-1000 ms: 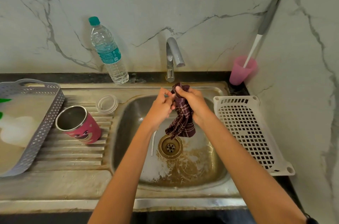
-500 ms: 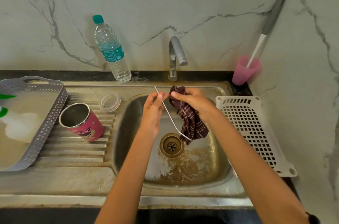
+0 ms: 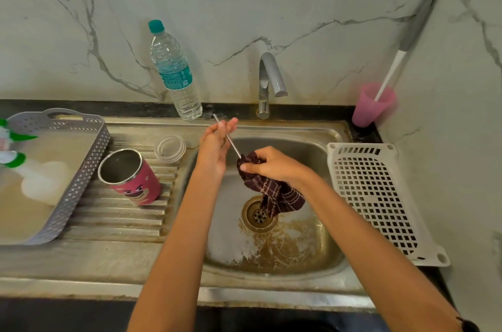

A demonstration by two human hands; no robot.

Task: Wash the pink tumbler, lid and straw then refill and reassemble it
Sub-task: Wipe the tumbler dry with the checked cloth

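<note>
straw [image 3: 227,138] lower end: hidden in cloth [image 3: 271,193] | tray [image 3: 81,177]: cut off left

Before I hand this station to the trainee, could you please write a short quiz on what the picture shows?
1. True or false: the pink tumbler stands inside the sink basin.
2. What does the left hand hold? A a spoon; B the straw; C a sponge.
3. Fill the gap: the right hand grips a dark checked ____ around the straw's lower end.

Key
1. False: it stands on the drainboard, left of the basin.
2. B.
3. cloth.
</note>
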